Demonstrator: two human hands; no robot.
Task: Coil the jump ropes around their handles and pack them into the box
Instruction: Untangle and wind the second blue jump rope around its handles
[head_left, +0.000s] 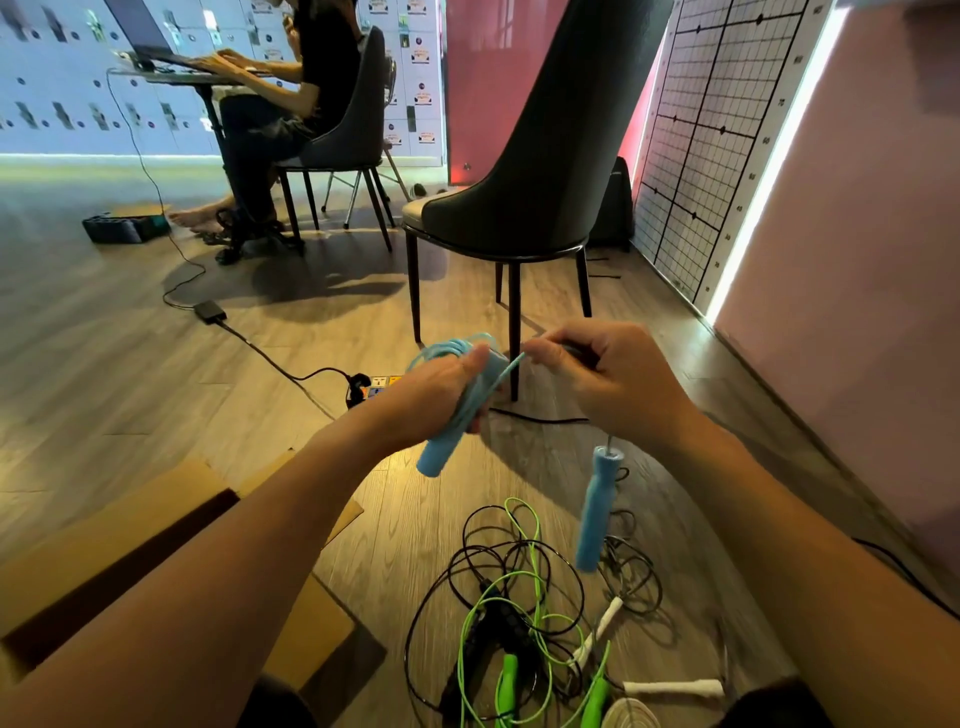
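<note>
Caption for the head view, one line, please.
Left hand grips a blue handle wound with rope while the right hand pinches the rope; the second blue handle dangles above tangled ropes.

From where I stand I count two hands, a left hand (441, 387) and a right hand (618, 387). There is one blue rope (452, 345) and two blue handles (597, 512). On the floor are two green handles (506, 680), two white handles (672, 688) and one cardboard box (104, 545). I also see two chairs (545, 156), one seated person (322, 78), one laptop (140, 31) and one power strip (382, 384).
</note>
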